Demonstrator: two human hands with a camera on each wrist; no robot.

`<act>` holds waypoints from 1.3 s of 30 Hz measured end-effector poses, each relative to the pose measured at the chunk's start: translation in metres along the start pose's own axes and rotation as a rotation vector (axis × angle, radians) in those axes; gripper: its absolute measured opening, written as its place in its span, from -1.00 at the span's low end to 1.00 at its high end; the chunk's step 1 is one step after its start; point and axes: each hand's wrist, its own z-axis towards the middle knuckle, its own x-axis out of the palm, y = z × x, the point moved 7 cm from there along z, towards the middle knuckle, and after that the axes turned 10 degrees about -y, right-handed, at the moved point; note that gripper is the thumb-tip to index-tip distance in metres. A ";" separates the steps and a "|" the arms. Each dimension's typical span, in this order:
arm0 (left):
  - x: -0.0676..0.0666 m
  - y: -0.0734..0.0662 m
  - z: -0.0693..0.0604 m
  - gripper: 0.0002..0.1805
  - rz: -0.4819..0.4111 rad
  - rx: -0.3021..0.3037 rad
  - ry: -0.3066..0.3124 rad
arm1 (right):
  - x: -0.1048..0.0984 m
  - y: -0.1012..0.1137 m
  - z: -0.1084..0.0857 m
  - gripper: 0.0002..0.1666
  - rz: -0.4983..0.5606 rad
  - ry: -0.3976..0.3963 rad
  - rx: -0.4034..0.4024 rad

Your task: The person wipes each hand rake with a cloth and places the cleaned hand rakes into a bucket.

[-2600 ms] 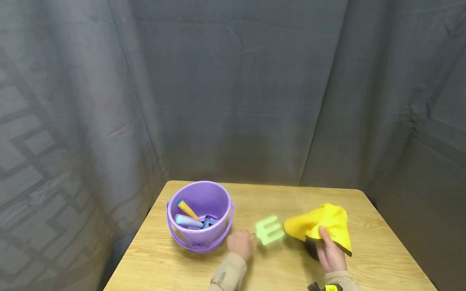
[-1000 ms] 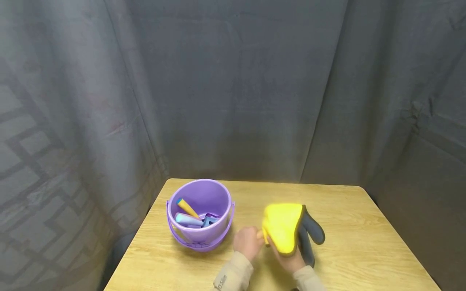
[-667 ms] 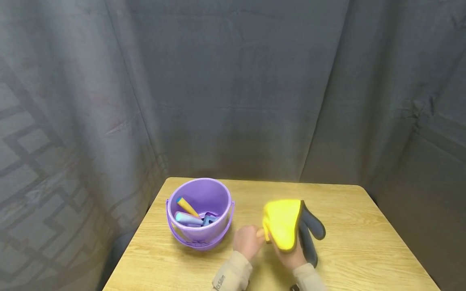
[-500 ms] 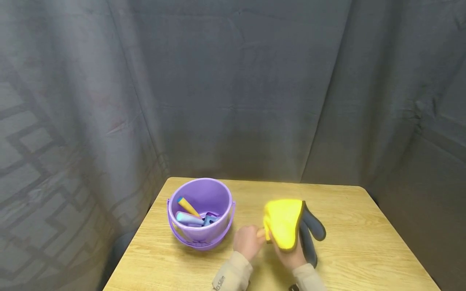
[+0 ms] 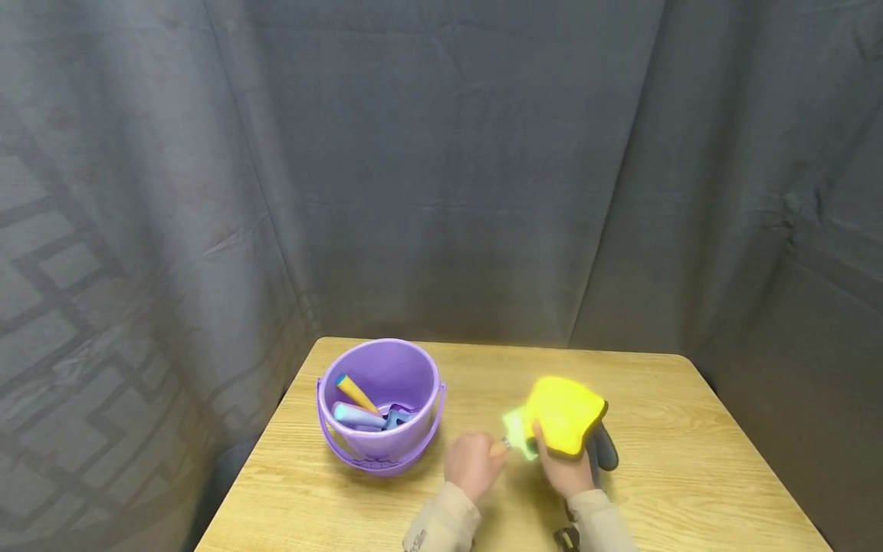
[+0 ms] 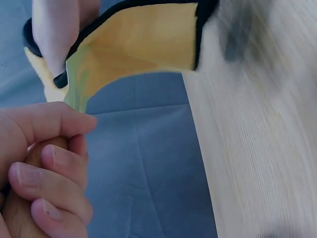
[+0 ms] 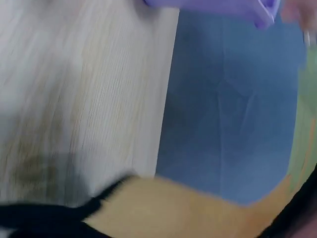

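Note:
My left hand (image 5: pixel 471 464) grips the wooden handle of a small pale green hand fork (image 5: pixel 515 432), with the fingers curled round it in the left wrist view. The fork's head points right, partly covered by a yellow cloth (image 5: pixel 567 414) with black edging. My right hand (image 5: pixel 569 469) holds this cloth, the thumb on its near face and the other fingers mostly hidden. Dark grey rounded lobes (image 5: pixel 607 451) hang from the cloth on its right. In the left wrist view the green head (image 6: pixel 77 84) lies against the cloth; whether they touch, I cannot tell.
A purple bucket (image 5: pixel 421 448) stands left of my hands on the wooden table (image 5: pixel 690 475), its carrying handle down at the front. Inside lie a yellow handle (image 5: pixel 357 392) and a light blue-handled tool (image 5: pixel 355 416). Grey curtains (image 5: pixel 441 192) hang behind.
My right hand first came left with the cloth, covering the fork's head. Within the last half second it has shifted right, baring part of the green head. The left hand has hardly moved.

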 end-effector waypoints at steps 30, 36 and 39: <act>0.001 -0.002 -0.008 -0.77 -0.051 0.005 0.077 | -0.036 -0.030 0.019 -0.48 -0.043 0.022 0.255; 0.004 0.002 -0.009 -0.80 -0.057 -0.012 0.088 | -0.040 -0.037 0.016 -0.33 -0.017 0.009 0.343; 0.006 0.004 -0.010 -0.84 -0.058 -0.028 0.099 | -0.042 -0.040 0.015 -0.27 -0.010 0.010 0.388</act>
